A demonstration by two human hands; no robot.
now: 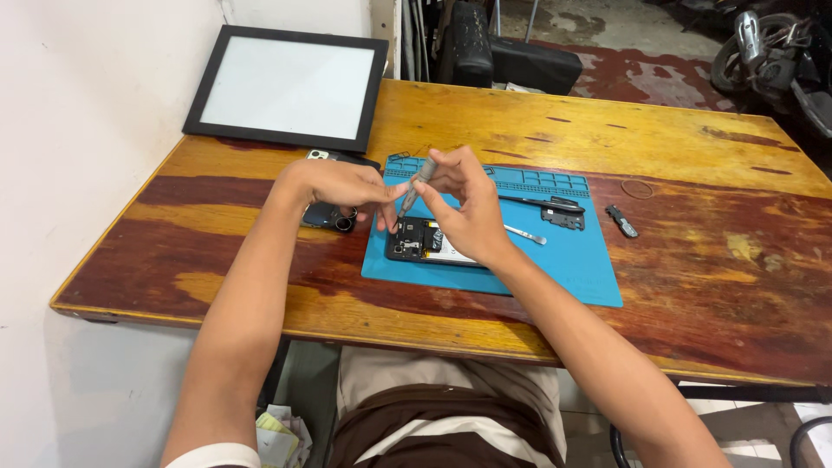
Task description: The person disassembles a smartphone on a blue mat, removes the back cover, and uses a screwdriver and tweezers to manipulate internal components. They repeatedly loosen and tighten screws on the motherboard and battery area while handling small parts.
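Wooden desk (607,130), varnish wearing through in dark red patches, sitting against a white wall; blue repair mat (563,260) lying mid-desk. Right hand (468,204) is pinching a grey precision screwdriver (416,186) near its top, fingers pressed together around the handle, tip angling down toward the opened smartphone (420,241) lying on the mat's left part with its back off and internals showing. Left hand (334,184) is reaching in, fingertips closing on the lower shaft just above the phone, seemingly steadying it.

Also lying around: removed back cover (328,215) with camera ring, just left of the mat under the left hand; tweezers (537,204), a small black bracket (563,217) and a metal pry tool (524,234) on the mat; a small dark part (621,221) and a rubber band (637,188) off the mat to the right; black-framed panel (290,87) leaning at the desk's back left.

Risks, as I'm judging it: tip slipping off a screw head and gouging the board or a flex, since nothing is pinning the phone down. Any loosened screw rolling off the mat onto the patchy wood would be hard to spot. Can't tell whether the tip is seated.
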